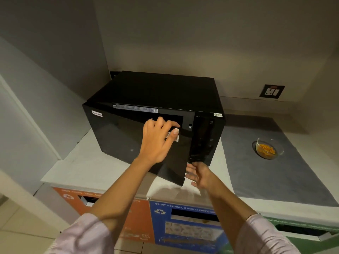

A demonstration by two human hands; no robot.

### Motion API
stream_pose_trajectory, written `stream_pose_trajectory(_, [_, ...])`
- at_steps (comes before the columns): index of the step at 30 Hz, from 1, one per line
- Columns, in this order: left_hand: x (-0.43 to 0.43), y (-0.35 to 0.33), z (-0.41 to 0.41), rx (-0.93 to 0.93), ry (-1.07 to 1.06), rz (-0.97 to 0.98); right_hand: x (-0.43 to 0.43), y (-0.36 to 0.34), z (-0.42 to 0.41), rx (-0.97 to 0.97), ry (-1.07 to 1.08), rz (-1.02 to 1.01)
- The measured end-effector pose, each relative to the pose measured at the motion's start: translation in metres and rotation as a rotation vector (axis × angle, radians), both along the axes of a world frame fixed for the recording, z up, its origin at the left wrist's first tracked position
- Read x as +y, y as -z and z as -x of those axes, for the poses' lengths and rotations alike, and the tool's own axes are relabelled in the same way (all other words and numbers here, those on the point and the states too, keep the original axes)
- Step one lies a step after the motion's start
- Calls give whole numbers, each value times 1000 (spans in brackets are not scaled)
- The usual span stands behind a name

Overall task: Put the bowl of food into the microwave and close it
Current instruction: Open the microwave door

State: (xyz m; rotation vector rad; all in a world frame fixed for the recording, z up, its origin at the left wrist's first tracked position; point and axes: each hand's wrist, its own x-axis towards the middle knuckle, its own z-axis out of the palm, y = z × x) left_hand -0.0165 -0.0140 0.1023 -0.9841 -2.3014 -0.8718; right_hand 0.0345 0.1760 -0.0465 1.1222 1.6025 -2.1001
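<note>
Black microwave door (119,136) ajar, left hand (157,140) grasping its top edge, right hand (200,175) below, fingers (191,176) released.

Centre of the frame, on a pale surface (88,162): glossy black box-shaped microwave (161,88), upright, front door (119,138) hinged at the left and swung partly open, white "Non-Veg" sticker at the door's upper left corner. Right of the frame, well apart: small clear glass bowl (267,149) of orange food pieces, upright on a grey mat (275,180).

Black microwave (156,92), orange food in clear bowl (268,148), grey mat (275,180), orange/blue bins.
</note>
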Motion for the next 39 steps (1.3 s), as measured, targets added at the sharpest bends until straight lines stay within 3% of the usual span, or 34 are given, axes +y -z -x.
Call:
stream_pose_trajectory(2, [-16,-7,-3,-47,52,-79,-5,-16,5,-8,-97,-36])
stream_pose_trajectory(4, [-34,-14,-6,-207,106,-224,-23,-32,11,80,-212,-33])
stream_pose_trajectory(6, [-56,-19,-5,-336,102,-239,-51,-51,15,205,-310,-17])
stream_pose_trajectory(10, [-107,-30,1,-293,14,147,-116,-82,31,404,-498,-71])
stream_pose_trajectory(14, [-153,-51,1,-536,-82,586,-181,-101,39,545,-537,-199])
stream_pose_trajectory(18, [-181,-58,-2,-676,-190,703,-224,-103,49,678,-597,-299])
stream_pose_trajectory(23, [-217,-51,6,-601,-306,716,-270,-88,58,694,-718,-403])
stream_pose_trajectory(33, [-281,-36,22,-208,-299,830,-321,-97,59,674,-866,-505])
stream_pose_trajectory(39, [-296,-35,32,-167,-259,813,-328,-90,75,687,-884,-595])
